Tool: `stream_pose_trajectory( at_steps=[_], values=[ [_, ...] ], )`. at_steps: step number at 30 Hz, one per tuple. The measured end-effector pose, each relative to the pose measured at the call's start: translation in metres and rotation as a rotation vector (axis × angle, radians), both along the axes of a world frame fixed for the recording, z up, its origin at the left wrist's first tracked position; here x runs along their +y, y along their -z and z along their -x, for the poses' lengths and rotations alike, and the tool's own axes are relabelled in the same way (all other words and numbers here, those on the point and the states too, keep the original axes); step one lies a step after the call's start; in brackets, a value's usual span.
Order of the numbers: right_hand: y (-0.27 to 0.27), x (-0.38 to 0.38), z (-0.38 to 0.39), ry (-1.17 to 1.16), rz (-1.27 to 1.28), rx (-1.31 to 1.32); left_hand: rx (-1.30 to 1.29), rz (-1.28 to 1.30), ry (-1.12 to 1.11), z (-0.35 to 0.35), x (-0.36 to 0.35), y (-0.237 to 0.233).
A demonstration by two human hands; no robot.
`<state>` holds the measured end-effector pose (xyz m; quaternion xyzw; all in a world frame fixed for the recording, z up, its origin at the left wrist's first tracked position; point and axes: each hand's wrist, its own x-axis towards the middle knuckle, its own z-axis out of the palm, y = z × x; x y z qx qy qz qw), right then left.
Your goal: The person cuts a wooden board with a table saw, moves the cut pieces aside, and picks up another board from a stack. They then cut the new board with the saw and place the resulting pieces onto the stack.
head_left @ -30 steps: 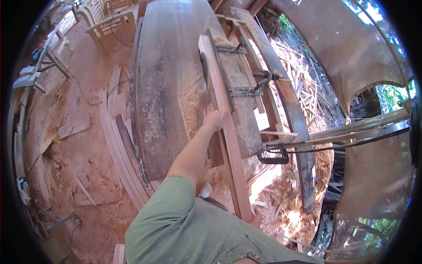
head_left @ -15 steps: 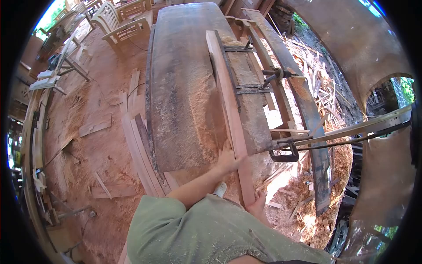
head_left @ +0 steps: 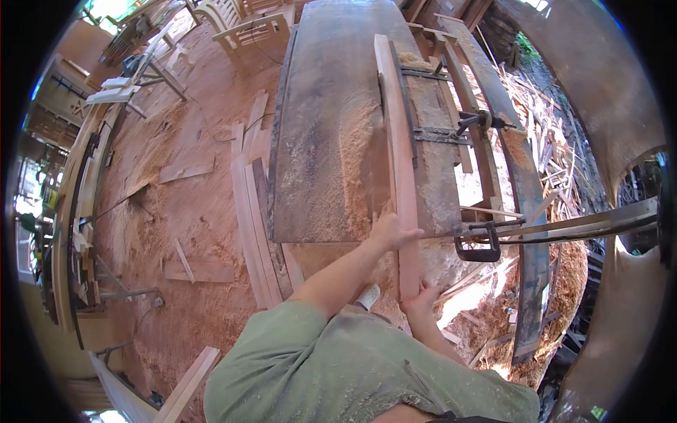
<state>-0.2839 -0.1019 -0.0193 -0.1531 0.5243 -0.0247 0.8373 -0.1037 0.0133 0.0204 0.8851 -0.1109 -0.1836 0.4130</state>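
A long, squared wooden board (head_left: 403, 158) lies lengthwise on a dusty metal-looking worktop (head_left: 310, 127), against a dark straight guide (head_left: 403, 106) on its right. Its near end juts past the worktop's front edge toward my body. My left hand (head_left: 388, 231) grips the board near that edge, thumb across the top and fingers down the left side. At the near end, my right hand (head_left: 421, 300) is closed around the board's end, with some fingers hidden beneath it. A ridge of sawdust (head_left: 355, 169) runs along the worktop left of the board.
Clamps (head_left: 482, 121) and a C-clamp (head_left: 479, 243) sit right of the board, beside a long dark beam (head_left: 525, 204). Offcuts (head_left: 553, 127) are heaped beyond. Wood strips (head_left: 254, 225) lie on the sawdust-covered floor at left. A wooden chair frame (head_left: 247, 32) stands at the back left.
The board has slid a little forward along the guide, with both hands still on it. My view has turned left, so the scene sits farther right.
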Motion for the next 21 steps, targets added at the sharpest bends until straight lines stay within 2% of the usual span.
stream_pose_trajectory(
  at_steps=[4,7,11,14,16,20,21],
  values=[
    [0.015,-0.003,-0.014,-0.007,0.016,0.01,0.117,-0.083,0.022,-0.014,0.001,-0.007],
    [0.013,-0.003,-0.031,-0.006,0.073,0.069,0.12,-0.131,0.03,-0.031,-0.001,-0.007],
    [0.017,-0.008,-0.053,-0.041,0.071,0.02,0.049,-0.125,0.001,-0.05,0.001,-0.012],
    [0.045,-0.024,-0.061,-0.089,0.089,-0.038,0.119,-0.138,0.054,-0.066,0.003,-0.017],
    [0.05,-0.028,-0.072,-0.094,0.119,0.011,0.273,-0.038,0.047,-0.08,0.002,-0.009],
    [0.051,-0.036,-0.094,-0.095,0.117,0.067,0.135,-0.069,0.056,-0.096,-0.001,-0.006],
    [0.032,-0.027,-0.097,-0.158,0.161,0.086,0.029,-0.112,0.013,-0.097,-0.004,-0.002]
  ],
)
